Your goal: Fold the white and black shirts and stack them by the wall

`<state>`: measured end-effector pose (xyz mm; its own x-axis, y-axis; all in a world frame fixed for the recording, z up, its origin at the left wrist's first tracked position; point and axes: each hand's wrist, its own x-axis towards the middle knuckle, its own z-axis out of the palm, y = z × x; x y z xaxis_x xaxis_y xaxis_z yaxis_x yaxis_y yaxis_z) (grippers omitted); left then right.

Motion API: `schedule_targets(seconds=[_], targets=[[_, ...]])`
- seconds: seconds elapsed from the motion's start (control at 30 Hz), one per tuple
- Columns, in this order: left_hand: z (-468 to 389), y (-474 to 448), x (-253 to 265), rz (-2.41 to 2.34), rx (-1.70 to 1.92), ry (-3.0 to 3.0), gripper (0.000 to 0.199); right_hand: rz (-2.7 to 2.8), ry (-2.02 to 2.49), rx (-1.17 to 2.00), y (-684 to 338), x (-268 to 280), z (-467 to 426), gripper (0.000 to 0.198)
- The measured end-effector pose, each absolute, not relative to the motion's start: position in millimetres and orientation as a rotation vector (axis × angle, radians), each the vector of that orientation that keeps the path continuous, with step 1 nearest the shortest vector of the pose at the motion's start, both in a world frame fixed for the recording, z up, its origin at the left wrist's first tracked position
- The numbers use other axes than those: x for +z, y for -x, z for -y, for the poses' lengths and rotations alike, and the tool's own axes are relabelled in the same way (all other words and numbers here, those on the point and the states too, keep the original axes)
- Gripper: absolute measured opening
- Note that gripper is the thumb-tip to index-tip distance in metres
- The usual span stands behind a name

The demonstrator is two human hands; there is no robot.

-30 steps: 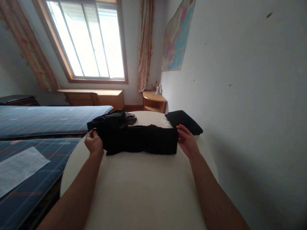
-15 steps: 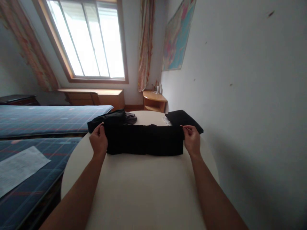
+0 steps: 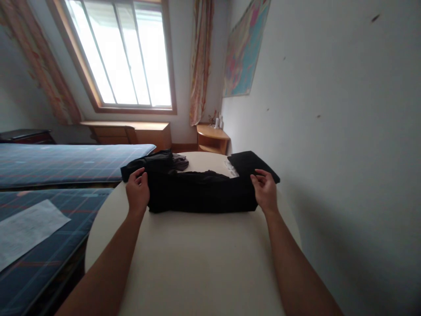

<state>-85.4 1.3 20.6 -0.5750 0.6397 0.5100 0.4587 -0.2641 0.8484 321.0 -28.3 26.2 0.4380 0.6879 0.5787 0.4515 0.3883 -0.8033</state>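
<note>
A folded black garment (image 3: 200, 193) lies as a wide strip across the round table, its exact kind not clear. At its left end is my left hand (image 3: 137, 191), the thumb and fingers slightly parted beside the cloth. My right hand (image 3: 265, 191) is at the opposite end with a gap between thumb and fingertips. Neither hand seems to grip the fabric. The garment's upper edge dips in the middle and looks slack.
The cream round table (image 3: 197, 263) carries a dark clothing pile (image 3: 154, 161) at back left and a folded black cloth (image 3: 251, 163) at back right. A plaid mattress (image 3: 75, 210) with a paper sheet (image 3: 33, 230) stands left. A white wall (image 3: 345, 153) rises right.
My fingers have loosened from the garment's upper corners and spread apart. The cloth's top edge has sunk, and its right end reaches slightly farther right.
</note>
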Motion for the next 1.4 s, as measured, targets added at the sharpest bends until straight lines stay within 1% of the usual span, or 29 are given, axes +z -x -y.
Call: schedule_targets(seconds=[0.1, 0.27, 0.4, 0.47, 0.6, 0.7, 0.83, 0.97, 1.07, 1.13, 1.27, 1.4], targets=[[-6, 85, 14, -1.677, 1.827, -1.260, 0.044, 1.222, 1.315, 0.146, -324, 24, 28, 0.046], [-7, 81, 12, -1.315, 1.665, -1.218, 0.057, 1.044, 1.316, -0.058, -335, 22, 27, 0.042], [4, 70, 23, -1.014, 1.507, -1.219, 0.072, 1.039, 1.302, -0.092, -338, 21, 26, 0.039], [11, 62, 27, -0.955, 1.436, -1.236, 0.074, 1.071, 1.347, -0.102, -339, 19, 25, 0.038], [21, 45, 28, -0.956, 1.374, -1.322, 0.062, 1.211, 1.411, -0.207, -335, 19, 24, 0.032], [27, 31, 27, -0.973, 1.333, -1.456, 0.050, 1.398, 1.361, -0.276, -315, 24, 28, 0.025], [37, 16, 29, -1.001, 1.246, -1.722, 0.036, 1.688, 1.123, -0.071, -258, 31, 47, 0.022], [47, 7, 33, -0.952, 1.175, -1.920, 0.028, 1.859, 0.950, 0.202, -204, 32, 67, 0.036], [51, 4, 33, -0.962, 1.181, -1.948, 0.029, 1.781, 0.939, 0.289, -189, 30, 72, 0.018], [50, 4, 32, -0.991, 1.193, -1.984, 0.032, 1.685, 0.960, 0.333, -191, 30, 71, 0.012], [43, 11, 28, -1.066, 1.157, -2.139, 0.036, 1.487, 1.030, 0.415, -209, 32, 65, 0.017], [33, 23, 21, -1.170, 1.161, -2.195, 0.026, 1.346, 1.067, 0.417, -224, 32, 60, 0.023]])
